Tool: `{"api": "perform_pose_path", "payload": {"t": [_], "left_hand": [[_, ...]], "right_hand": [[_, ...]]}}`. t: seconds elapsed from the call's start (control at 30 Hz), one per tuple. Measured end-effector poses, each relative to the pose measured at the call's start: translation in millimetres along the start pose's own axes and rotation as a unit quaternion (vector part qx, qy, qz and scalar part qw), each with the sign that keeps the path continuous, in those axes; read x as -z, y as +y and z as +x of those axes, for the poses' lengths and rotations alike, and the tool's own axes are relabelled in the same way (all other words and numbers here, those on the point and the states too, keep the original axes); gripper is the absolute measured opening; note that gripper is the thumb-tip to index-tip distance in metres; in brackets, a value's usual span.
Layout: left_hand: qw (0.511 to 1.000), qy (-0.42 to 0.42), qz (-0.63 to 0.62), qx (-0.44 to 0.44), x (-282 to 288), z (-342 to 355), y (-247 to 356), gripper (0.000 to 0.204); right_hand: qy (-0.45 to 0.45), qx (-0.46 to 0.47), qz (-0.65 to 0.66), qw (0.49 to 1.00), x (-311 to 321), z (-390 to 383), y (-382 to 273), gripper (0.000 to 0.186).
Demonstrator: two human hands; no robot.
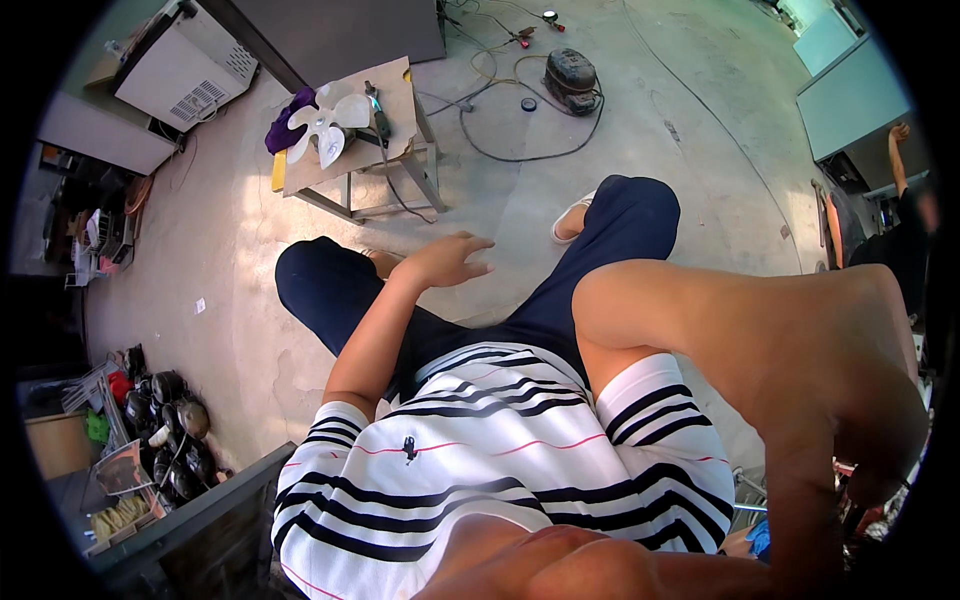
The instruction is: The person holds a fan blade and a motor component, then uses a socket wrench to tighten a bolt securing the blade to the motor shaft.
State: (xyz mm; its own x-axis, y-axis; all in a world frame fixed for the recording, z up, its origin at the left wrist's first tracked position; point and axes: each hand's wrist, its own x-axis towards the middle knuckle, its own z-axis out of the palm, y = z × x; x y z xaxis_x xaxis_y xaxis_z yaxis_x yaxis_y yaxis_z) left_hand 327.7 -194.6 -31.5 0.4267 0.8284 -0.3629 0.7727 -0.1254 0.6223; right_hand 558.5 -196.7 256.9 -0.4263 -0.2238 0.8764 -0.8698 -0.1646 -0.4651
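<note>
Far left, a heap of dark rounded units (pixel 175 440) sits on the floor by some clutter, with a white appliance (pixel 185 70) higher up that has slotted vents on its side. Moving right, there's a small work table (pixel 310 178) with a brown board for a top. The pale fan blade (pixel 322 122) is on that top, blades splayed out, partly over a bunched purple cloth (pixel 283 130) at the left edge. Just right of the blade lies a green-and-black hand tool (pixel 380 122), its cord dropping off the table to the floor.

Next up, the left hand (pixel 450 260): it's hanging in the air above the lap, between the knees, fingers loose and nothing in the grip. The table's the nearest stuff to it, but they're well apart.

Past that, on the concrete, a small dark roll (pixel 528 104) lies near a black lump of a machine (pixel 572 78), with hose or cable looping around both.

Over on the right, the right hand (pixel 850 390) is bent way up close to the camera, dark and blurry, so I can't tell if it's gripping anything. Behind it, a co-worker (pixel 890 240) in dark clothes has an arm raised beside a pale blue-green cabinet (pixel 855 95).
</note>
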Motion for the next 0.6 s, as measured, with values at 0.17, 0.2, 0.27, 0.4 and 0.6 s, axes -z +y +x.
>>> {"api": "perform_pose_path", "payload": {"t": [0.17,0.2,0.27,0.4,0.6], "left_hand": [[1.0,0.004,-0.011,-0.001,-4,-6,-6,0.055],[1.0,0.011,-0.015,-0.005,-6,-8,-9,0.054],[1.0,0.022,-0.013,-0.017,-8,-11,-14,0.055],[0.999,0.043,-0.024,-0.019,3,-24,-6,0.056],[0.997,0.074,-0.025,-0.015,38,-30,-21,0.058]], "right_hand": [[0.01,-0.02,-0.008,1.0,2,2,4,0.029],[0.005,-0.024,-0.008,1.0,1,3,5,0.03],[0.006,-0.028,-0.005,1.0,5,3,5,0.031],[-0.008,-0.047,0.01,0.999,12,8,5,0.035],[-0.007,-0.126,0.075,0.989,40,-18,9,0.042]]}}
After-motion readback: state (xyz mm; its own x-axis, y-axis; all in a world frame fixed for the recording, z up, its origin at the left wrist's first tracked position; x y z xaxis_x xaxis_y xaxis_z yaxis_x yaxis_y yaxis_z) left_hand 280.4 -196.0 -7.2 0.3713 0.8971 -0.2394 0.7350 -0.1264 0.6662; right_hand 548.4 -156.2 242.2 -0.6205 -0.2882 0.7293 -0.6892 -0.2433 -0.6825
